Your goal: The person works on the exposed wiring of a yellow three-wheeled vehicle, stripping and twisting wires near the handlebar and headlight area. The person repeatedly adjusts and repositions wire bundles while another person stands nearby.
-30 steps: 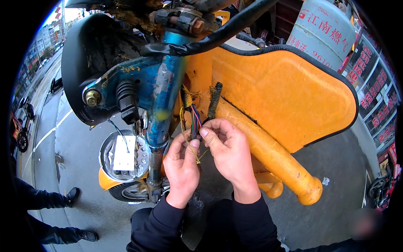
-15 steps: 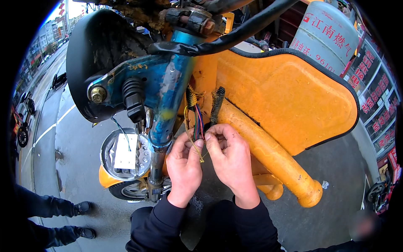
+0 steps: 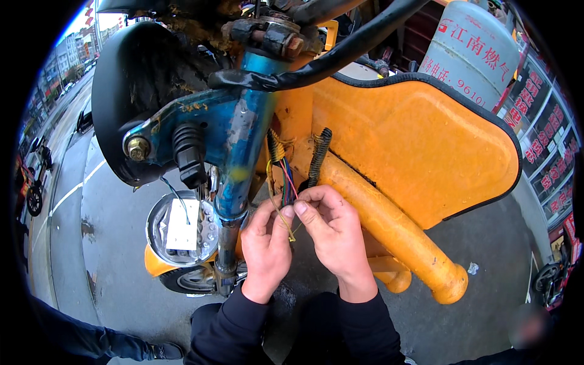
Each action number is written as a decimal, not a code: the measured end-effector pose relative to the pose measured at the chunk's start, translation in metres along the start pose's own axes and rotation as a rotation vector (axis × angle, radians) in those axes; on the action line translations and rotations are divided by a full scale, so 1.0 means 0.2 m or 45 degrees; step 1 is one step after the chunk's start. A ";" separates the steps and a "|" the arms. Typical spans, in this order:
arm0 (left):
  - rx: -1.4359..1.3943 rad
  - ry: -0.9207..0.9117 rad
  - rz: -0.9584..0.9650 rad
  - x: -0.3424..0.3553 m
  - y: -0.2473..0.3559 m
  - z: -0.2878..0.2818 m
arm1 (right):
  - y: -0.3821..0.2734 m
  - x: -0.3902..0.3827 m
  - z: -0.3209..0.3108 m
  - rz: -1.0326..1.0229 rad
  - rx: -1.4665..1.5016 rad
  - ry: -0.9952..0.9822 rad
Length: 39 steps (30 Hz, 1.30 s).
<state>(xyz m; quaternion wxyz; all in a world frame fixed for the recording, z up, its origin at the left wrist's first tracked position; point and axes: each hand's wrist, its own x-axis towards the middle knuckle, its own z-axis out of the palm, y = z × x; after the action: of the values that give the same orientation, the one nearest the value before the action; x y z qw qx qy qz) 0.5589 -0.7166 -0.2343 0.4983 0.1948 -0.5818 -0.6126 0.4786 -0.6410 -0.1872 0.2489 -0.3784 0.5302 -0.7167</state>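
Both your hands sit lower in the frame than half a second ago, and the blue frame tube point(image 3: 243, 152) has swung more upright through the centre. Your left hand point(image 3: 266, 246) pinches a thin yellowish wire point(image 3: 277, 210) between thumb and forefinger, fingers curled shut around it. Your right hand point(image 3: 331, 228) is just beside it, thumb tips nearly touching, fingers bent inward on the same wire bundle point(image 3: 287, 182); exactly which strand it grips, cannot tell. Bundle of coloured wires hangs at centre frame, between the blue tube and the orange tube point(image 3: 389, 225), below two black ribbed sleeves point(image 3: 319, 155). Orange body panel point(image 3: 413, 146) fills the right. Round headlight point(image 3: 181, 228) at lower left, black fender point(image 3: 131, 79) upper left. Grey gas cylinder point(image 3: 471, 58) upper right. Another person's dark sleeve point(image 3: 91, 340) at bottom left.
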 end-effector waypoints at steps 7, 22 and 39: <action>0.086 0.123 0.059 -0.02 0.10 0.04 | -0.01 0.06 0.03 0.034 0.134 -0.094; -0.133 0.124 0.029 -0.01 0.06 0.03 | 0.01 0.01 0.00 -0.081 0.005 -0.058; -0.040 0.128 0.060 -0.06 0.01 -0.01 | 0.04 -0.08 -0.08 0.010 0.094 0.015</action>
<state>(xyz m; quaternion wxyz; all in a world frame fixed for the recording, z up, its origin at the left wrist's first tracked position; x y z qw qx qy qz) 0.5663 -0.7073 -0.2360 0.5441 0.2038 -0.5509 -0.5991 0.4741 -0.6222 -0.2013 0.2625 -0.3626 0.5063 -0.7370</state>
